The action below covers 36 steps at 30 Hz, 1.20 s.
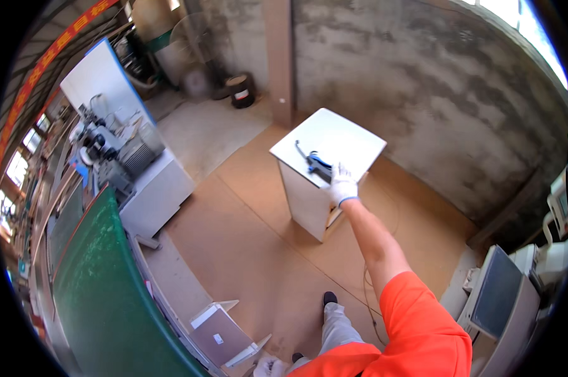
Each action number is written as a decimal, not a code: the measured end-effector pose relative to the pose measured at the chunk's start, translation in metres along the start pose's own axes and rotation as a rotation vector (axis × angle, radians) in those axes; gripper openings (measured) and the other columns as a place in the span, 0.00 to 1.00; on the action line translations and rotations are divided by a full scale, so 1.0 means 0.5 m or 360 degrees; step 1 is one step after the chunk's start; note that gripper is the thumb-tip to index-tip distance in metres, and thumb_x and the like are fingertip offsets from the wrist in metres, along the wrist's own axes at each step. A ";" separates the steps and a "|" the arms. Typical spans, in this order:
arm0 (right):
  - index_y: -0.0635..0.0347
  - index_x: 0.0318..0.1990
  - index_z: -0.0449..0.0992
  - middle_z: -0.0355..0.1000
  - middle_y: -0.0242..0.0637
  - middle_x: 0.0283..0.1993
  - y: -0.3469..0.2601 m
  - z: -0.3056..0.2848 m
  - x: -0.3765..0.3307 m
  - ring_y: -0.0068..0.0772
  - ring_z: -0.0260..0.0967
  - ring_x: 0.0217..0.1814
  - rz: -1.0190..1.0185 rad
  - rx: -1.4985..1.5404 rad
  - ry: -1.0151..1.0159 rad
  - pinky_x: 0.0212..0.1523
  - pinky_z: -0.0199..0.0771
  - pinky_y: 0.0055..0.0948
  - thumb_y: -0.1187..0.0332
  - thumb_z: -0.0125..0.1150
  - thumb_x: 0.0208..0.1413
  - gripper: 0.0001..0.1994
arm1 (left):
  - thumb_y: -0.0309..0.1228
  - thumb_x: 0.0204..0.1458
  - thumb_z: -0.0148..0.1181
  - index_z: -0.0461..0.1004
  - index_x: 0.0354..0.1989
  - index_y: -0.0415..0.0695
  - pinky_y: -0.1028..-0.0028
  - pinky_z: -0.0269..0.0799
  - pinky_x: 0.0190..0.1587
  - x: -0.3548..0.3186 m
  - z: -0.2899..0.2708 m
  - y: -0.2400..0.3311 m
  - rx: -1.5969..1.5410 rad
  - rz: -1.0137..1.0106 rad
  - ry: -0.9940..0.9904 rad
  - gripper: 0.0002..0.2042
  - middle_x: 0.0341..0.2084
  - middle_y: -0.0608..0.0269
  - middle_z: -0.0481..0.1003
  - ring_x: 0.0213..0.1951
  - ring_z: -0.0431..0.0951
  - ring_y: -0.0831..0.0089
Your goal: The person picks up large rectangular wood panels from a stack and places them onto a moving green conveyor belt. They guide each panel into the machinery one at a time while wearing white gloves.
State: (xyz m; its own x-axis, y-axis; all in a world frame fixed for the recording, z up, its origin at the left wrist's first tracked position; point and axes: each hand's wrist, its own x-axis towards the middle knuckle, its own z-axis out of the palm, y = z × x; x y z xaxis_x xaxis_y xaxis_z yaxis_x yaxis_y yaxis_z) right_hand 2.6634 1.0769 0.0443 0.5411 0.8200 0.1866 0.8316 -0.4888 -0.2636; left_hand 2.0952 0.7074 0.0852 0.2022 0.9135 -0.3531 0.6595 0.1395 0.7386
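A smooth white laminate cabinet stands on matt brown fibreboard flooring before a rough concrete wall.

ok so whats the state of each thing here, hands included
right hand: gloved, arm stretched out, on the tool on the cabinet top
blue and black tool: lying flat on the cabinet top, under the right hand
white cabinet: standing upright on the brown floor sheet
left hand: gloved, low by the body, grip unclear
green board: leaning at left
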 end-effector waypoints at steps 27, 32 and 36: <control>0.69 0.50 0.87 0.86 0.54 0.47 0.097 -0.670 -2.551 0.51 0.85 0.49 0.4103 0.0123 0.1769 0.51 0.81 0.46 0.48 0.74 0.62 0.27 | 0.32 0.70 0.65 0.79 0.44 0.41 0.72 0.74 0.35 0.275 0.245 0.141 0.0202 0.1300 -0.1983 0.07 0.30 0.68 0.74 0.31 0.71 0.77; 0.69 0.48 0.88 0.87 0.53 0.46 -0.271 -0.640 -2.836 0.50 0.87 0.47 0.4532 -0.0218 0.1853 0.49 0.83 0.47 0.51 0.76 0.59 0.25 | 0.32 0.71 0.63 0.77 0.40 0.42 0.74 0.71 0.32 0.067 0.413 0.180 0.0275 0.1164 -0.2299 0.08 0.27 0.69 0.73 0.29 0.70 0.79; 0.67 0.49 0.88 0.88 0.51 0.47 -0.552 -0.627 -3.036 0.49 0.87 0.49 0.4848 -0.0457 0.1982 0.50 0.84 0.45 0.56 0.68 0.62 0.21 | 0.30 0.71 0.62 0.77 0.38 0.43 0.74 0.70 0.31 -0.121 0.500 0.164 0.0454 0.1257 -0.2564 0.07 0.27 0.70 0.73 0.28 0.70 0.79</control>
State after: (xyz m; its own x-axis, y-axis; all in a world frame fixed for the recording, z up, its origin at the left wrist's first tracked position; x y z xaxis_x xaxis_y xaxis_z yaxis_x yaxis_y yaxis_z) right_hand 1.6518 -0.1262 0.1307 -0.6913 -0.7219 -0.0319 -0.6288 0.6227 -0.4657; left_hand 2.3181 0.5683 0.0237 0.8049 -0.5211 -0.2840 0.1272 -0.3160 0.9402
